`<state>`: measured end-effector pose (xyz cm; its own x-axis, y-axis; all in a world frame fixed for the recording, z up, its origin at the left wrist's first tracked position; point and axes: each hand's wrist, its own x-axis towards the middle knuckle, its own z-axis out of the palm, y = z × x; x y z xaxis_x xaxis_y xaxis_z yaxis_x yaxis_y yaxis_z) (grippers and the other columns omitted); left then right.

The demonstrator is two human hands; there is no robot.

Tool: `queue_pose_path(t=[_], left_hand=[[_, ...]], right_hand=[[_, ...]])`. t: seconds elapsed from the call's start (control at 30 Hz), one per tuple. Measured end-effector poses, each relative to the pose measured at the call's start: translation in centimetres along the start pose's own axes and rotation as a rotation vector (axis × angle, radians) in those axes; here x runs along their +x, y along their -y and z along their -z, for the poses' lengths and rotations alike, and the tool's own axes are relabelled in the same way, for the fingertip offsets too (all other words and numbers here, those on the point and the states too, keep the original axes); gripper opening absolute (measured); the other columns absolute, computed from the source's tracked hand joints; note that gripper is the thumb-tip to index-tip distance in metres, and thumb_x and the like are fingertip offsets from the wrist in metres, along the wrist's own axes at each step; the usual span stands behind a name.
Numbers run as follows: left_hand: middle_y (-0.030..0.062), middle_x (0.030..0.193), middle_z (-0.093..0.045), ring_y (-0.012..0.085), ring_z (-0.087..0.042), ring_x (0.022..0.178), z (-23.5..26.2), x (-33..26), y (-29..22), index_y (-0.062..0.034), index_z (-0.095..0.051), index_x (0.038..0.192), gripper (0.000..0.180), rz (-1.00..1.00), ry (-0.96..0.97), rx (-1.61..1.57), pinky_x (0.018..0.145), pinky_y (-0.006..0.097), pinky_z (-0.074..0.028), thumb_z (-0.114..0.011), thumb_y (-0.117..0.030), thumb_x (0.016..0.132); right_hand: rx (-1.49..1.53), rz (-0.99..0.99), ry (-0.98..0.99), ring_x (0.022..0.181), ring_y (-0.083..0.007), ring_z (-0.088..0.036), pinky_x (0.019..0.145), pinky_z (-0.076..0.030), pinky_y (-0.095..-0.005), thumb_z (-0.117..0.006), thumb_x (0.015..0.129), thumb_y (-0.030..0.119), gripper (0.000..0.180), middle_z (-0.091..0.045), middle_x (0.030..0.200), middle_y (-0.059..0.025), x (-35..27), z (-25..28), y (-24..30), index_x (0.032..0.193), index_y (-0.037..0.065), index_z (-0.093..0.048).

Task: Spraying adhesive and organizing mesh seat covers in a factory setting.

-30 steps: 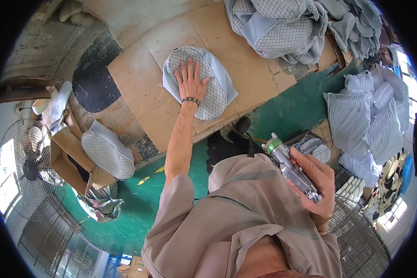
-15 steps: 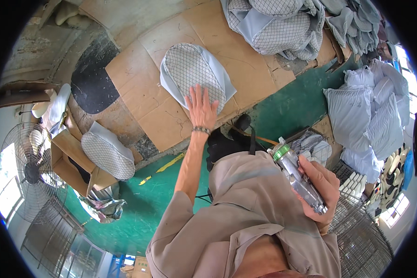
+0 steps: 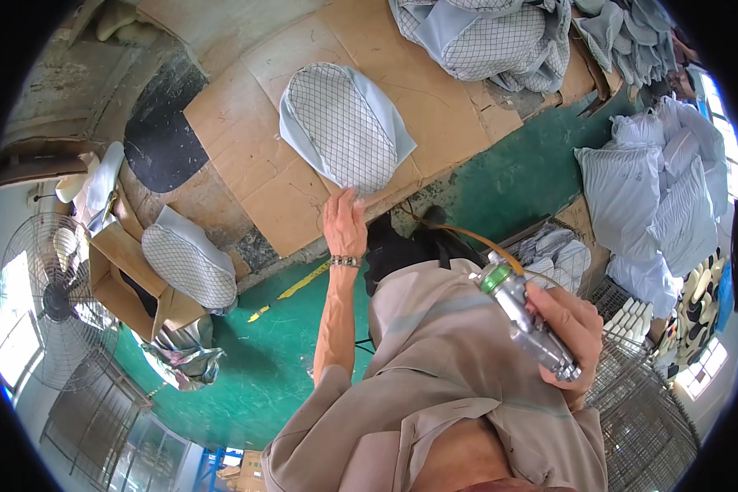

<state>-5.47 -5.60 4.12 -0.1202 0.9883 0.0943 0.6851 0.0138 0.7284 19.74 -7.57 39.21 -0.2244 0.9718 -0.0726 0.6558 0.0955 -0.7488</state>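
Observation:
A pad with a rounded white face, dark grid lines and a pale grey border lies flat on a cardboard sheet covering the worktable. My left hand is at the pad's near edge, its fingers bent and pressed together around that edge; the fingertips are partly hidden. On the right, in front of my body, my right hand is wrapped round a silver metal spray gun with a green ring. An orange hose runs behind the gun toward the table.
Similar pads are heaped at the far right of the table. Another grid-lined pad leans by an open cardboard box at left, near a wire-caged fan. White sacks and wire racks stand at right.
My left hand has come back from the top of the pad to its near edge, and its spread fingers have closed together. The spray gun stays in my right hand.

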Motion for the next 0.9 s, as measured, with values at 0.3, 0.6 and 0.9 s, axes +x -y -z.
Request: queue_pose_path(t=[0.3,0.6,0.9], left_hand=[[0.0150,0.081,-0.070,0.0360,-0.067,0.081,-0.8,-7.1,2.6,-0.0054,-0.068,0.097,0.038,0.384,0.255,-0.090,0.074,0.044,-0.051,-0.048,-0.037,0.101],[0.0131,0.082,-0.072,0.0296,-0.070,0.082,-5.3,-19.8,9.9,-0.0050,-0.069,0.096,0.050,0.767,0.461,0.011,0.075,0.040,-0.053,-0.048,-0.051,0.096],[0.0085,0.086,-0.073,0.0222,-0.071,0.076,-6.5,-30.7,13.1,-0.0060,-0.067,0.111,0.047,1.462,0.389,-0.395,0.064,0.039,-0.057,-0.052,-0.048,0.096]], right_hand=[[-0.090,0.089,0.020,0.071,-0.0254,-0.066,0.064,-0.051,-0.0309,-0.065,0.082,0.035,0.061,-0.066,0.085,-0.0151,-3.9,2.3,-2.9,0.125,-0.008,-0.062],[-0.028,0.057,-0.079,0.073,-0.0263,-0.065,0.068,-0.049,-0.0312,-0.074,0.065,0.006,0.057,-0.067,0.086,-0.0161,-6.5,3.5,-5.0,0.120,-0.005,-0.066],[-0.009,-0.027,-0.087,0.079,-0.0245,-0.066,0.074,-0.050,-0.0298,-0.075,0.070,0.006,0.052,-0.069,0.096,-0.0189,-8.9,5.0,-6.7,0.120,-0.006,-0.066]])
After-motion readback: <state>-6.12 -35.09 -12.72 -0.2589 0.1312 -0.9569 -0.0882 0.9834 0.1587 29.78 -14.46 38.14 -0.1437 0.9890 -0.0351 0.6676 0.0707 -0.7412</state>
